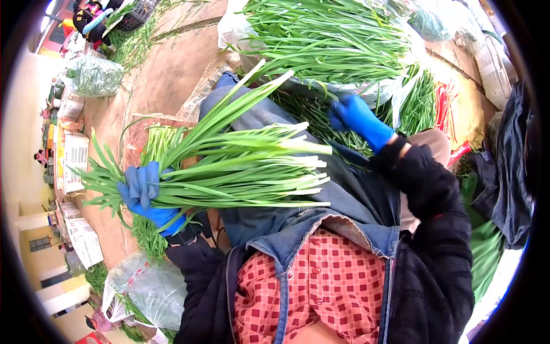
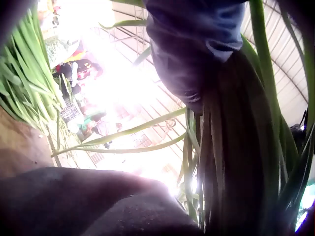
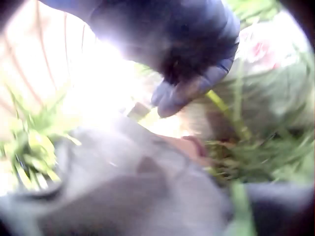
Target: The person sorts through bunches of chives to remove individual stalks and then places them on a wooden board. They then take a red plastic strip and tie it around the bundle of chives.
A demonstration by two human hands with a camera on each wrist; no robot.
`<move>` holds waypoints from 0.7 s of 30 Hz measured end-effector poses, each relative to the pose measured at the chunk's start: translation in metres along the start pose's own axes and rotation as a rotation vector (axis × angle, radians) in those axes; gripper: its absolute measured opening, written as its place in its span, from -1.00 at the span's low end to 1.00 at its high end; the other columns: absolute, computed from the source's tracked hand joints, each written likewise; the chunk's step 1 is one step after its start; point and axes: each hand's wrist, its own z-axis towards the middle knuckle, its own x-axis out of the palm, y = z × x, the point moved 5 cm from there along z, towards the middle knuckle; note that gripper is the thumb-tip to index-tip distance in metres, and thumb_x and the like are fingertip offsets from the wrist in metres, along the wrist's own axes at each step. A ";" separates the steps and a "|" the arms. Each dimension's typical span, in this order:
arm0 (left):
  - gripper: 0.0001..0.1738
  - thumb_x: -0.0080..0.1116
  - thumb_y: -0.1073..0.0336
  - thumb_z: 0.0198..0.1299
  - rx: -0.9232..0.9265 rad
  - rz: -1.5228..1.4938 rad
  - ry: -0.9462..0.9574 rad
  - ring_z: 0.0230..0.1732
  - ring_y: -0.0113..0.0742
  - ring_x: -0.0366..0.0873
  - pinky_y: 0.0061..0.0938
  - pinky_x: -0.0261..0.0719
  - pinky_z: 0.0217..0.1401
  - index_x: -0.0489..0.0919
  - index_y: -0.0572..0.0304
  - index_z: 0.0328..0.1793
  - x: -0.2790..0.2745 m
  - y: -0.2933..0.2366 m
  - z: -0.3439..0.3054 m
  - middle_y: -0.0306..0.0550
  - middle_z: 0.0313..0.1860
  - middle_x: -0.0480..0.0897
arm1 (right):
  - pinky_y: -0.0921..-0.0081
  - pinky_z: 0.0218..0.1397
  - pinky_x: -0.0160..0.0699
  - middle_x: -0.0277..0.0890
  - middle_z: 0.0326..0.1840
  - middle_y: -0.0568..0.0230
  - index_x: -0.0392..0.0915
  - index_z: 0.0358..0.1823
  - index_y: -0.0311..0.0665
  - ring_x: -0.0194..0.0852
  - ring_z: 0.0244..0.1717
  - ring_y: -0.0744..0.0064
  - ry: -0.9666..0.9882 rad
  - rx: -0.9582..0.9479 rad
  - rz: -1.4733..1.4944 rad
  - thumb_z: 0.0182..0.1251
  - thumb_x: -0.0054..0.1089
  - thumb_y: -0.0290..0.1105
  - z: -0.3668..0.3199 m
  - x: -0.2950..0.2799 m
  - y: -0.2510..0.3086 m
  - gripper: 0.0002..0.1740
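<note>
In the head view my blue-gloved left hand (image 1: pixel 143 192) grips a bunch of garlic chives (image 1: pixel 246 169) near its leafy end. The pale cut stems point right, across the lap. In the left wrist view, gloved fingers (image 2: pixel 194 54) curl round the long green leaves. My right hand (image 1: pixel 361 120), in a blue glove too, is over the lap beside the large heap of chives (image 1: pixel 332 40). Its fingers are bent in, and a thin yellow-green leaf (image 3: pixel 219 102) comes out from them in the blurred right wrist view.
Loose dark-green leaves (image 1: pixel 303 114) lie below the heap's plastic bag (image 1: pixel 366 89). Red ties (image 1: pixel 444 109) hang at its right. Another chive bunch (image 1: pixel 160 143) lies behind the left hand. Filled clear bags (image 1: pixel 152 286) and white crates (image 1: pixel 74 160) stand at left.
</note>
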 end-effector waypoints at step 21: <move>-0.77 -0.06 0.18 0.36 0.018 0.454 -0.362 0.09 -0.19 0.46 -0.11 0.28 0.36 0.56 0.11 -0.20 0.011 -0.014 0.005 0.05 0.17 0.51 | 0.31 -0.08 0.55 0.57 -0.17 -0.08 0.56 -0.01 -0.27 0.58 -0.17 0.06 -0.115 -0.663 -0.028 0.17 0.23 -0.16 -0.094 -0.035 0.125 -0.58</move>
